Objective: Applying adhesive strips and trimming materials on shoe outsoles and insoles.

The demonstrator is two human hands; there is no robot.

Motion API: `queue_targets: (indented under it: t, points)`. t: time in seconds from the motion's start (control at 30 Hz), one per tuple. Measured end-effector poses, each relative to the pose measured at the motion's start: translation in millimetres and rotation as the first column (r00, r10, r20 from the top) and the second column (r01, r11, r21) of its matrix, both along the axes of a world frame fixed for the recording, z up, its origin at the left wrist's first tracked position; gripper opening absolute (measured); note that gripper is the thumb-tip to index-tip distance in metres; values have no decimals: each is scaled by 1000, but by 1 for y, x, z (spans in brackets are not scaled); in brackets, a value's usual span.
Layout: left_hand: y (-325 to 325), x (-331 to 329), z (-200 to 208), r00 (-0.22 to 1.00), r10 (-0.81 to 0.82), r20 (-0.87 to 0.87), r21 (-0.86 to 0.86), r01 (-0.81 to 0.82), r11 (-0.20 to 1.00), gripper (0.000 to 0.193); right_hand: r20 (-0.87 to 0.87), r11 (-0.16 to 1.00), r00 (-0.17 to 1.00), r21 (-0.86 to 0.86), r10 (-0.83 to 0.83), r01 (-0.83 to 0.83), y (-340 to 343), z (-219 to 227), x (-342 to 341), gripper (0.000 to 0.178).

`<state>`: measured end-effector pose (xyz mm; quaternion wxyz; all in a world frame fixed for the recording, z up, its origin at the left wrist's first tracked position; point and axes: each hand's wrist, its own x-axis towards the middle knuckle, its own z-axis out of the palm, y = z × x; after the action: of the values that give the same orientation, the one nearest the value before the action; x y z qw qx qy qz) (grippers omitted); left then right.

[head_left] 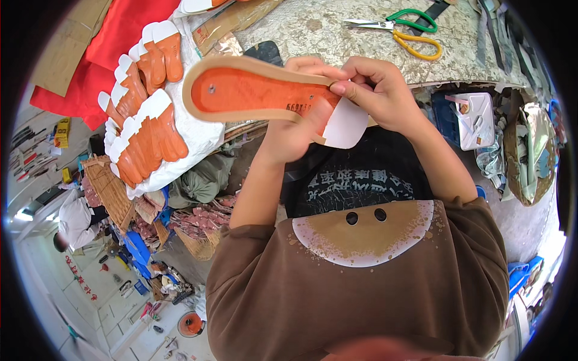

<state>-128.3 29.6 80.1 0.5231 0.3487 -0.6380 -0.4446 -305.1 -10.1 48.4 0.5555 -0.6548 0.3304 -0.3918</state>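
An orange shoe insole [247, 90] with a tan strip along its edge and a white toe end is held up in front of me, heel toward the left. My left hand [298, 129] grips its middle, thumb on the orange face and fingers behind. My right hand [379, 90] pinches the edge at the far side, near where orange meets white; its fingers are curled together. A short tan end of the strip sticks out beside the white toe. Beyond my hands, scissors [394, 29] with one green and one yellow handle lie opened on the worktable [313, 33].
Several orange insoles with white toes [150, 141] lie in rows on a white covering at the left. Dark strips [494, 36] are at the worktable's far right. A white plastic container [475, 120] stands at the right. Another person [78, 219] is at the far left.
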Motion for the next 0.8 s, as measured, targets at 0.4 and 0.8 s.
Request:
queue_targets:
  t: [0.4,0.8]
  points:
    - [9,76,10,860,-457,-228,676,478,561,52,-641,893,675,-446,-367,62,14,-86,-218,43]
    - [116,298,34,955,189,-230,664,12,748,67,-629,904,697,-422,-344,66,24,-54,-202,12]
